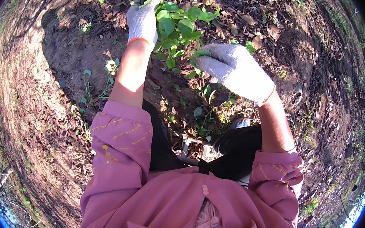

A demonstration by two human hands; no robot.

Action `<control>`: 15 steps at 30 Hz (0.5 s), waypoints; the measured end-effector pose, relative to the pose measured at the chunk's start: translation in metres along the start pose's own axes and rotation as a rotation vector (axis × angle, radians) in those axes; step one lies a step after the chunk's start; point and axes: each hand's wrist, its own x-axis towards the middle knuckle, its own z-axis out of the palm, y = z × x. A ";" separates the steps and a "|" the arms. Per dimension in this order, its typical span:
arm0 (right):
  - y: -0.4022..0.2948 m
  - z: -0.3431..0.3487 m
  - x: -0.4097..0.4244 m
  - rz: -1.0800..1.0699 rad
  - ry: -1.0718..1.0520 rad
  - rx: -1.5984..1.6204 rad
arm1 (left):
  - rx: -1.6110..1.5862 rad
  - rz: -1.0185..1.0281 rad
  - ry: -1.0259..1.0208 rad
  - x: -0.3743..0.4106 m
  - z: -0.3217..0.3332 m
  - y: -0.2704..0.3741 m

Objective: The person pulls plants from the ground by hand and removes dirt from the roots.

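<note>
My left hand (143,22), in a white knit glove with an orange cuff edge, is closed on green leafy stems near the top of the view. A leafy green plant (179,28) spreads to the right of that glove. Below and right of the plant, my right hand (230,66), gloved in the same white knit, has its thumb and fingers closed around a green leaf (201,53). The right fingertips are partly hidden by the glove and foliage.
Dry brown leaves (242,19) cover much of the soil (75,58). A small green weed (93,93) grows at the left. Between my dark-trousered legs lie cut or low green plants (203,122) and a pale frame-like object (188,144). A shoe (239,124) shows near the right knee.
</note>
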 end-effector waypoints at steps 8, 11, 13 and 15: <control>0.006 0.010 0.003 0.376 0.007 -0.081 | -0.058 -0.077 -0.132 -0.007 0.000 -0.003; 0.021 0.021 0.009 0.410 0.175 -0.019 | -0.234 -0.159 -0.154 -0.017 0.016 -0.011; 0.020 0.024 0.016 0.497 0.162 0.087 | -0.256 -0.183 -0.144 -0.025 0.022 -0.011; 0.027 0.030 0.019 0.459 0.223 0.163 | -0.268 -0.186 -0.187 -0.037 0.029 -0.013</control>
